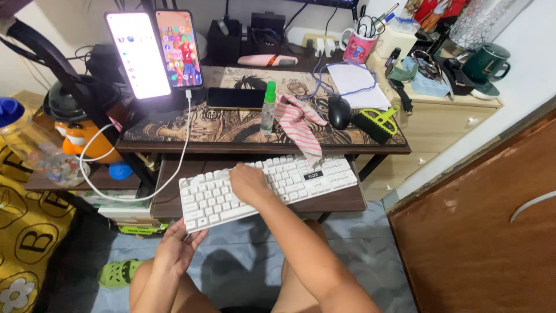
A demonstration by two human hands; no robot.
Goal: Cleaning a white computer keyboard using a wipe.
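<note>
A white keyboard [301,177] lies tilted on the pull-out tray [341,200] under the desk. My left hand [176,249] holds the keyboard's near left corner from below, fingers curled on its edge. My right hand [248,181] rests palm-down on the keys near the keyboard's middle. A striped pink and white cloth [301,124] hangs off the desk's front edge, its end touching the keyboard's far side. A small clear spray bottle [268,107] with a green cap stands upright on the patterned desk mat [231,124].
Two lit phones [139,55] stand on holders at the desk's left; a dark phone [236,97] lies flat. A black mouse [339,112], a black and green brush [377,123], a pen mug [359,46], a wooden drawer unit [440,124], a green sandal [117,272] on the floor.
</note>
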